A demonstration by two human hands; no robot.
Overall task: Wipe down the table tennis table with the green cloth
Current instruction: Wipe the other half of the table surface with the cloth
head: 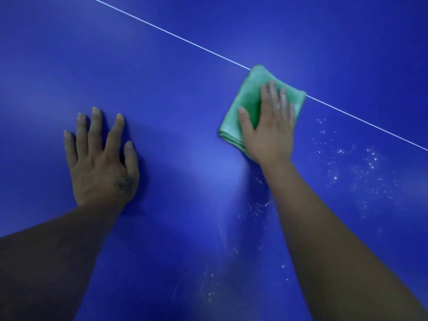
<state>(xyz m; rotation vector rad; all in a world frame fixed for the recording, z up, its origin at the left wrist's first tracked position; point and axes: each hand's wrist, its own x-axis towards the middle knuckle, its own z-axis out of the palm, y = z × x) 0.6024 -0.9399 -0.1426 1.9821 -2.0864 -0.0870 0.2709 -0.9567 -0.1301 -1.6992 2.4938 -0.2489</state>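
**Flat palm on the green cloth, right over the white line**

The right hand (269, 126) lies flat on top of the folded green cloth (249, 105), fingers straight and close together, thumb spread out to the side across the cloth's near half. It presses down on the cloth rather than gripping it; nothing is curled around the fabric. The cloth sits on the blue table tennis table (173, 77), covering a short stretch of the thin white line (162, 31) that runs slantwise across the surface, so the line disappears under one corner and comes out at the other.

The left hand (102, 158) rests palm-down on the bare blue surface well apart from the cloth, fingers straight and fanned out, holding nothing. A small dark mark shows on its back near the thumb.

White specks (347, 163) dot the table to the right of the right forearm, and more are scattered below the cloth between the two arms.
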